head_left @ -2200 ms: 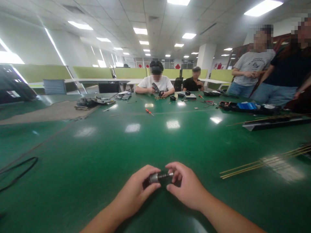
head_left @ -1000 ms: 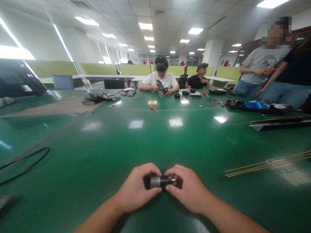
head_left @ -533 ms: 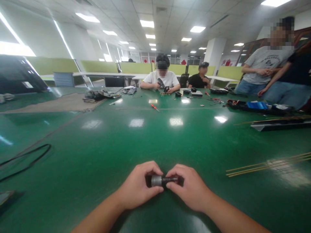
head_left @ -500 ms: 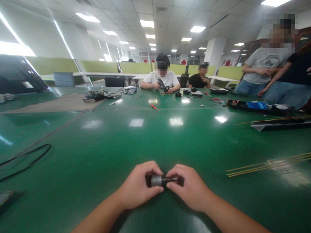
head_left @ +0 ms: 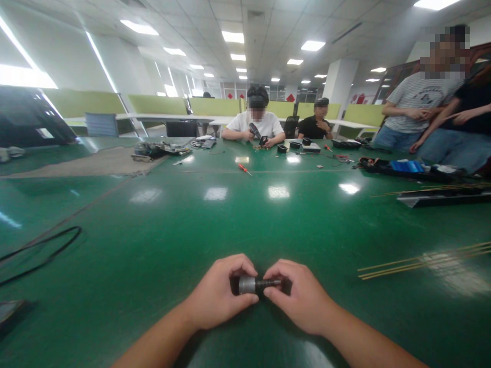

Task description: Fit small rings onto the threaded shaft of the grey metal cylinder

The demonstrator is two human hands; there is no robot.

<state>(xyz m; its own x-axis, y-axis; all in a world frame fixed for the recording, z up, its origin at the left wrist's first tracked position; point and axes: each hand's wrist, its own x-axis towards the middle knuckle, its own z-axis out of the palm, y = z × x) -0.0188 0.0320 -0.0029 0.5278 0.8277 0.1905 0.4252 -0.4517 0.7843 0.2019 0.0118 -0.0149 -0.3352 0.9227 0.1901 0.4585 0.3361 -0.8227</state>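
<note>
The glossy green worktop (head_left: 199,225) stretches out under ceiling lights (head_left: 233,37), with yellow-green partitions (head_left: 215,107) beyond. Two seated people (head_left: 255,125) face it; two standers (head_left: 420,97) are at the right. It carries one screwdriver (head_left: 243,168), three small black boxes (head_left: 282,149) and one looped cable (head_left: 49,260). One metal part (head_left: 247,285) sits between the hands: the left hand's (head_left: 220,296) fingers clamp its wide end; the right hand's (head_left: 297,294) curl about its narrow end, tips slightly apart, contact unclear.

"Who has the metal part (head_left: 247,285)?"
"The left hand (head_left: 215,295) grips its thick end; the right hand (head_left: 301,296) curls round its thin end."
"Beyond it?"
"A red screwdriver (head_left: 244,168), well apart, on the green table (head_left: 245,225)."
</note>
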